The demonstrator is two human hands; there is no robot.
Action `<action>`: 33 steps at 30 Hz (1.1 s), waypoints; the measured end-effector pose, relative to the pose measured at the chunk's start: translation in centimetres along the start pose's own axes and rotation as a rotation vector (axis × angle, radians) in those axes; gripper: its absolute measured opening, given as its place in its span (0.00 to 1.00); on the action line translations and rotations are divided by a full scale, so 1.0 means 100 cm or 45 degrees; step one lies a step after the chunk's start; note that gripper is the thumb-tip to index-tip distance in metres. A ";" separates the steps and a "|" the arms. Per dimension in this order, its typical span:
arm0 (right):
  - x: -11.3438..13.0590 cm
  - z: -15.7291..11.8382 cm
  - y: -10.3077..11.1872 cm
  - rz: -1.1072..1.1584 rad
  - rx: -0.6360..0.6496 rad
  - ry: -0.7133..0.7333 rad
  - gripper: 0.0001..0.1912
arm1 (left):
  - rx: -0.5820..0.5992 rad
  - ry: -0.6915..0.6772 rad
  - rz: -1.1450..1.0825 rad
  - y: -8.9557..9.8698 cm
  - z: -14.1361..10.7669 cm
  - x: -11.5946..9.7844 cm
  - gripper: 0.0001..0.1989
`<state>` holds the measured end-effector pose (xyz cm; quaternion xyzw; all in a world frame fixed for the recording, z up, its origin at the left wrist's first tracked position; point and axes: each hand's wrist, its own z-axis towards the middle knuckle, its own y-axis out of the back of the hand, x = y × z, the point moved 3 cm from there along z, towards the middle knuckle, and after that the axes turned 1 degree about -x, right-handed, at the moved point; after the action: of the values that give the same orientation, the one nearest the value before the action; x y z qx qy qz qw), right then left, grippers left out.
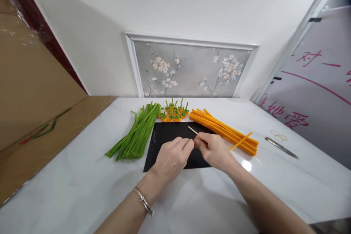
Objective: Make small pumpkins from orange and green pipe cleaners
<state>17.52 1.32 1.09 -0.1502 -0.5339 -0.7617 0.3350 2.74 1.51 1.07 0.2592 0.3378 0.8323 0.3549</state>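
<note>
Both hands meet over a black mat (164,142). A thin pale stick (192,130) pokes out from the fingers of my right hand (215,150), which is closed on it. My left hand (173,156) is also closed, its fingertips pressed against those of the right; what they pinch is hidden. Just beyond the mat stand several small orange pumpkin-like pieces (177,119) with green tops and stems. Green pipe cleaners (139,135) lie in a bundle to the left, and orange pipe cleaners (222,128) to the right. One loose orange strand (241,140) crosses the orange bundle near my right wrist.
Metal tweezers (282,147) and several thin rubber bands (279,136) lie on the white table (274,186) at right. Cardboard (41,80) borders the left side. A wall with a framed floral panel (192,65) rises behind, and a whiteboard (315,80) with writing stands right.
</note>
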 end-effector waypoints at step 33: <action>-0.023 0.004 0.010 -0.769 -0.018 0.231 0.10 | 0.387 0.972 -1.193 -0.018 -0.004 0.044 0.13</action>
<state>19.80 2.26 0.56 0.0813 -0.5170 -0.8408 0.1386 0.54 5.67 0.28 -0.1848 0.6334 0.5647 0.4958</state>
